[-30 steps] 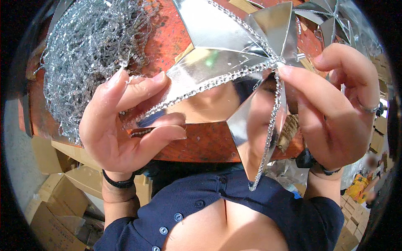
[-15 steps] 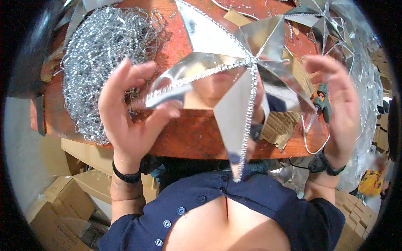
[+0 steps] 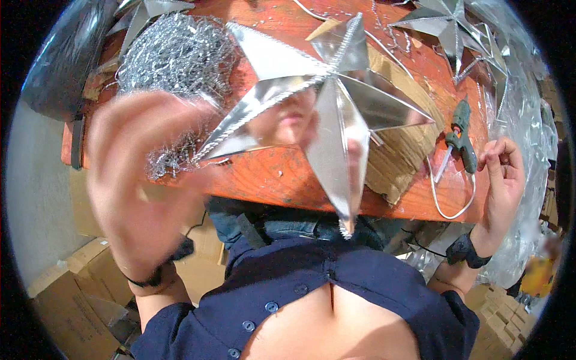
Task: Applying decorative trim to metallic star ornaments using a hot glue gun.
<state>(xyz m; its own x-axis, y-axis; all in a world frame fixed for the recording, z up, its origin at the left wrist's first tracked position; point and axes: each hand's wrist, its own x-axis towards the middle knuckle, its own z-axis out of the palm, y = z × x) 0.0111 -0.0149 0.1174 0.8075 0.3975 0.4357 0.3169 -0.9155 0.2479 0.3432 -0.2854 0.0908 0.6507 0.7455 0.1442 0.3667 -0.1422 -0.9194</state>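
A shiny silver five-pointed star [image 3: 336, 114] lies over the orange-red table and a brown cardboard piece [image 3: 399, 174], its near point past the table edge. Silver tinsel trim runs along some of its ridges. My left hand [image 3: 138, 180], blurred and raised, is beside the star's left point, fingers and thumb apart; it seems to hold nothing. At the table's right edge, my right hand [image 3: 505, 174] has its fingers curled, the thumb against them; whatever may be between them is hidden. Just left of it lies a dark green glue gun [image 3: 461, 135] with a glue stick.
A heap of silver tinsel [image 3: 174, 54] sits at the left back. More silver stars [image 3: 453, 27] lie at the right back. Clear plastic sheeting [image 3: 522, 120] hangs along the right side. A white cable [image 3: 447, 216] loops over the near edge. Cardboard boxes [image 3: 72, 300] stand below left.
Both hands have come away from the star, which now rests lower and farther left. My left hand has risen and moved left; my right hand has moved down and its fingers have curled.
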